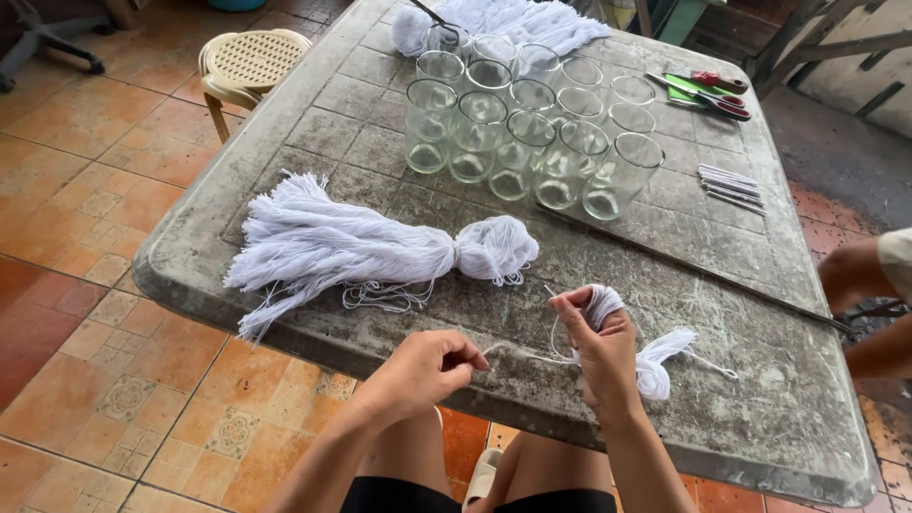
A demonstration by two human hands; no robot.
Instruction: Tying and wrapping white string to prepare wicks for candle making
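My right hand point(603, 347) grips a small bundle of white yarn point(655, 366), looped over the fingers, above the near edge of the grey table point(760, 418). My left hand point(427, 366) pinches a single white strand point(527, 354) that runs to that bundle. A large tied tassel of white yarn point(361, 249) lies on the table just beyond my hands, its loose ends fanned to the left.
Several clear glass cups point(527, 128) stand clustered mid-table. Another white yarn bunch point(503, 24) lies at the far edge. Red and green scissors point(708, 93) and thin white sticks point(731, 187) sit at right. A cream plastic stool point(249, 65) stands left. Another person's arm point(869, 275) shows at right.
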